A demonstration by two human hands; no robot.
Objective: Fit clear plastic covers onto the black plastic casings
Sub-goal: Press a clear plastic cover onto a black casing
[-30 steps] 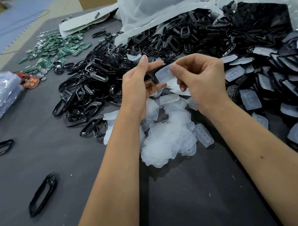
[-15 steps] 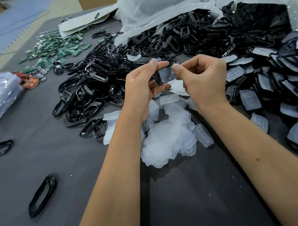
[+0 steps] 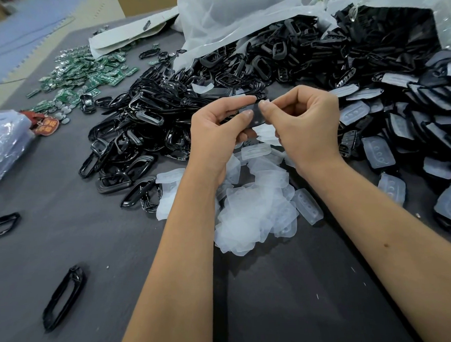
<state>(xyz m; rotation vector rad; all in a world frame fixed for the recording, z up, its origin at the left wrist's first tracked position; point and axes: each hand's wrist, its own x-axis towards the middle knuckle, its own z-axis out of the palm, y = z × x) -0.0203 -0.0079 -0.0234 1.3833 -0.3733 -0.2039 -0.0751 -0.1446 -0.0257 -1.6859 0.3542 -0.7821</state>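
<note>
A second ago the clear cover was plain to see as a pale rectangle pinched between the two hands; now the piece held between them reads dark, with only a sliver of clear plastic showing at its upper edge. I take that to mean the cover has been pressed down against the black casing (image 3: 256,115) and is close to seated, though the fingers hide too much to say whether it has gone fully home.

The left hand (image 3: 217,129) grips the casing from the left, thumb on its face and fingers curled behind. The right hand (image 3: 302,121) pinches the right end, thumb and forefinger closed on the edge where the clear cover (image 3: 265,102) peeks out. Both hands have also drawn in tighter together, held above the worktop (image 3: 67,242) in the middle of the frame.

Below the wrists lies the loose heap of clear covers (image 3: 254,208), not yet used. The pile of bare black casings (image 3: 145,133) spreads to the left of centre, and casings with covers already on (image 3: 378,151) lie along the right side. Green circuit boards (image 3: 85,73) are scattered in the upper left, well apart.

By my reckoning this piece needs a last squeeze round the edges, then it joins the finished ones on the right.
</note>
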